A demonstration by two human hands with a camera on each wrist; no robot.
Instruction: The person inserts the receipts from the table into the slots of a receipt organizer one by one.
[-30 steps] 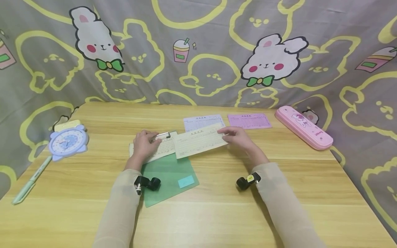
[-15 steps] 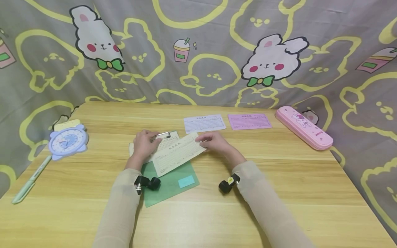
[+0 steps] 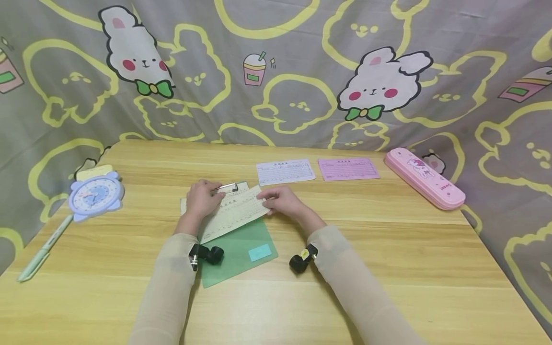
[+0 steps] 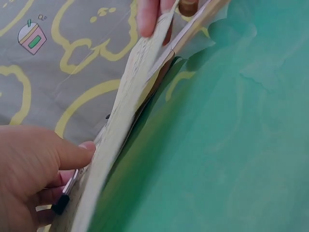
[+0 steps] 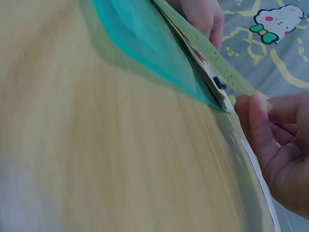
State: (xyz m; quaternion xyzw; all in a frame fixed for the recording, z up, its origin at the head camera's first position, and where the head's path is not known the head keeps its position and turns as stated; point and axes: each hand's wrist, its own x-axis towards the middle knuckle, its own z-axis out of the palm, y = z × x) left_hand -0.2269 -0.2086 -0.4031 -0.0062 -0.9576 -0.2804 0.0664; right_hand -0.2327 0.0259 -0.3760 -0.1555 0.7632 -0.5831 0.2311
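A green clip folder [image 3: 228, 268] lies at the middle left of the table, with a light blue label [image 3: 259, 252] on it. Its metal clip [image 3: 227, 188] runs along the far edge, over paper sheets. My left hand [image 3: 204, 200] grips this clip, thumb on the near side in the left wrist view. My right hand [image 3: 280, 199] pinches the right end of a pale yellow printed slip [image 3: 233, 216] between thumb and fingers. That slip lies slantwise over the clipped sheets, its left end beside my left hand. In the right wrist view, the pinched corner [image 5: 260, 95] projects past the folder's edge.
Behind lie a pale lilac slip [image 3: 285, 171] and a purple slip [image 3: 348, 169]. A pink pencil case [image 3: 424, 178] stands far right. On the left are a blue toy clock [image 3: 96, 196], a yellow block-like item [image 3: 94, 173] and a pale green pen [image 3: 45, 249].
My right hand has carried the pale yellow slip leftward, from beside the lilac slip onto the clipped sheets. The left hand has stayed at the clip.
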